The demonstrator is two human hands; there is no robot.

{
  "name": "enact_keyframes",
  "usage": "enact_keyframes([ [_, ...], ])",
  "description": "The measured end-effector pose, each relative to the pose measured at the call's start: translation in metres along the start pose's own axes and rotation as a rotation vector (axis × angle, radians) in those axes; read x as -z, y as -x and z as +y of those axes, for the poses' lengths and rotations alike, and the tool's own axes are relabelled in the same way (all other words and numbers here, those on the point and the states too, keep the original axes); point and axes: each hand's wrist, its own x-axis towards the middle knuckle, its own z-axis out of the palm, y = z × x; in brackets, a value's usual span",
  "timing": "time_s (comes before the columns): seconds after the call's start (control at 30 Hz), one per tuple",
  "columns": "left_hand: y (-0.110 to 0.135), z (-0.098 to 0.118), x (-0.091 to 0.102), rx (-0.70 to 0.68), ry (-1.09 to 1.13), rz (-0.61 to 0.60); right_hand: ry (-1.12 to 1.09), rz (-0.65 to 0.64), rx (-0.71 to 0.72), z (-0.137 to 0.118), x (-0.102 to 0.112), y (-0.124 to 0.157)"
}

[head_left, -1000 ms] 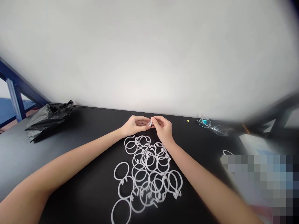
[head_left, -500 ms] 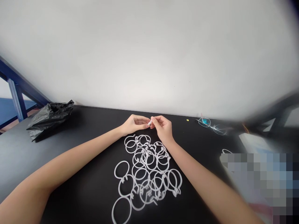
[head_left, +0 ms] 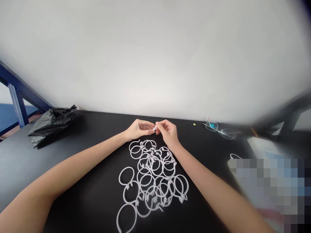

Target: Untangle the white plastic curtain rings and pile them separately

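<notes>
Both hands meet above the far side of the black table. Between their fingertips is a small white piece (head_left: 155, 128); its full shape is hidden by the fingers. My left hand (head_left: 139, 128) pinches it from the left between thumb and fingers. From the right, my right hand (head_left: 168, 130) pinches the same piece. Just below the hands lies a loose pile of white plastic rings (head_left: 145, 180) with small clip-like ends. Many overlap, and a few lie apart at the left of the pile.
A crumpled black plastic bag (head_left: 52, 124) lies at the left. Eyeglasses (head_left: 220, 131) and a small yellow dot (head_left: 194, 124) are at the back right. White bags or packets (head_left: 261, 147) sit on the right, partly blurred out. A pale wall (head_left: 155, 58) rises behind the black table (head_left: 97, 194).
The view has shifted very slightly. Both hands stay together on the white piece, and the rings lie as before.
</notes>
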Motion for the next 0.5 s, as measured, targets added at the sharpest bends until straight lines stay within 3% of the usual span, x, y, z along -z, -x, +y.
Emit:
enact_keyframes([
  [0.5, -0.0026, 0.0025, -0.0035, 0.027, 0.020, 0.144, -0.126, 0.082, -0.171, -0.0056, -0.0012, -0.0039],
])
